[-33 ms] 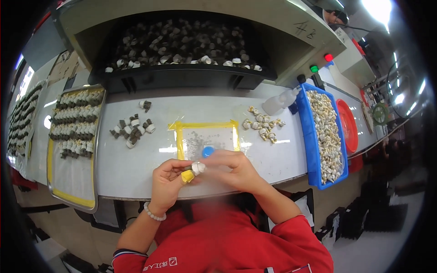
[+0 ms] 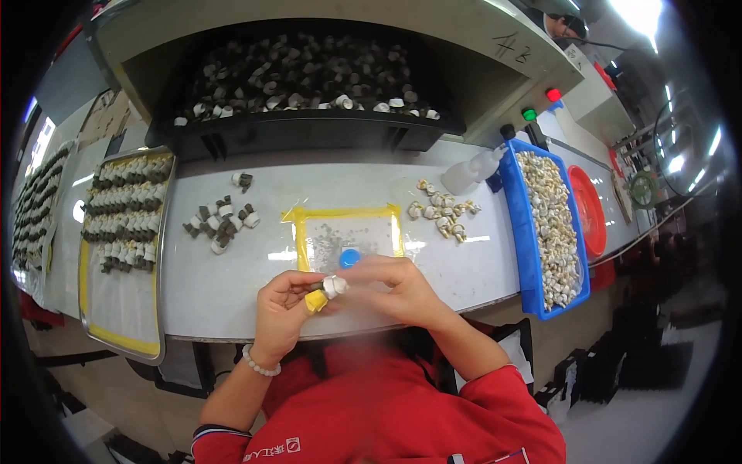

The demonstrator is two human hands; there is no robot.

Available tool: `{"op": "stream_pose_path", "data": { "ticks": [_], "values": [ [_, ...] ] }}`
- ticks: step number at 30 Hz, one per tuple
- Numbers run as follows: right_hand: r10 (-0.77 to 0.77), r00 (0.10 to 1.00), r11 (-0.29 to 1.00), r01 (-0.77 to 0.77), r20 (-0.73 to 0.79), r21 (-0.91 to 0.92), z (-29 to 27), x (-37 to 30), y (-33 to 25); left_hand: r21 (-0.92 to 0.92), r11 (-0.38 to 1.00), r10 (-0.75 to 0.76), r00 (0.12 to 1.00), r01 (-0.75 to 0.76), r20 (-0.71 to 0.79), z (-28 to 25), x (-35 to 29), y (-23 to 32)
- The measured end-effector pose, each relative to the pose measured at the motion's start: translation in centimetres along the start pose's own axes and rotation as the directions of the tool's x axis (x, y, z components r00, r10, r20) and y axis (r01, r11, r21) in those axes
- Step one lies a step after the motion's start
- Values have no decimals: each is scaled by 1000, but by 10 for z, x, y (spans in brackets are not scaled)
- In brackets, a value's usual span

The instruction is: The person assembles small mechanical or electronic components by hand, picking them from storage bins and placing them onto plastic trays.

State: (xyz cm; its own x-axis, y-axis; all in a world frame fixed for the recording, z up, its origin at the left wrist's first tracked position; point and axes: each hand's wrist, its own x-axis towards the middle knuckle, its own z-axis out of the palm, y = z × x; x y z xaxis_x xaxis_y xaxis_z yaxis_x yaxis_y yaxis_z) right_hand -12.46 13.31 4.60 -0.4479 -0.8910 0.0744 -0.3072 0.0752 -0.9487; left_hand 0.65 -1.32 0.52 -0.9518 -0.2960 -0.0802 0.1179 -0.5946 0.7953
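Note:
My left hand (image 2: 281,306), wearing a beaded bracelet, is closed around a small part with a white round head (image 2: 334,287) and a dark stem. Something yellow (image 2: 315,300) shows at its thumb, perhaps a wrapping. Beside the white head is my right hand (image 2: 402,288), its fingers pointing left and smeared, so their grip is unclear. Just beyond the hands, a blue round cap (image 2: 349,257) rests at the yellow-taped rectangle (image 2: 302,237), which has small clear pieces scattered on it. Loose dark-and-white parts (image 2: 219,223) lie to the left, and small white-and-gold pieces (image 2: 443,209) to the right.
A black bin (image 2: 309,127) of dark-and-white parts stands at the back under a housing. On the left is a metal tray (image 2: 161,309) with parts in rows. A blue bin (image 2: 530,255), clear squeeze bottle (image 2: 464,176) and red basin (image 2: 591,209) are at right.
The whole view has shifted very slightly. Both hands and the held part keep the same pose.

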Motion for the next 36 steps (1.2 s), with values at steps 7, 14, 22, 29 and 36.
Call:
{"op": "stream_pose_path", "data": {
  "ticks": [7, 14, 22, 29, 36],
  "values": [
    [325, 945, 918, -313, -11, 244, -1, -12, -6, 201, 980, 2, 1000, 0, -11, 3, -4, -4],
    [252, 968, 941, -242, -11, 237, -1, -13, -5, -260, 935, -273, 956, 240, -102, 10, -6, 1],
    [268, 963, 933, -250, -38, 258, 1, -15, -4, -267, 923, -308, 948, 278, -76, 8, -6, -3],
    [265, 963, 944, -251, -40, 216, 1, -17, -2, -258, 924, -312, 947, 282, -79, 11, -7, -3],
    [52, 995, 998, -49, -83, 38, -5, -19, -4, -306, 914, -269, 963, 266, 35, 10, -4, -2]
  ]
}}
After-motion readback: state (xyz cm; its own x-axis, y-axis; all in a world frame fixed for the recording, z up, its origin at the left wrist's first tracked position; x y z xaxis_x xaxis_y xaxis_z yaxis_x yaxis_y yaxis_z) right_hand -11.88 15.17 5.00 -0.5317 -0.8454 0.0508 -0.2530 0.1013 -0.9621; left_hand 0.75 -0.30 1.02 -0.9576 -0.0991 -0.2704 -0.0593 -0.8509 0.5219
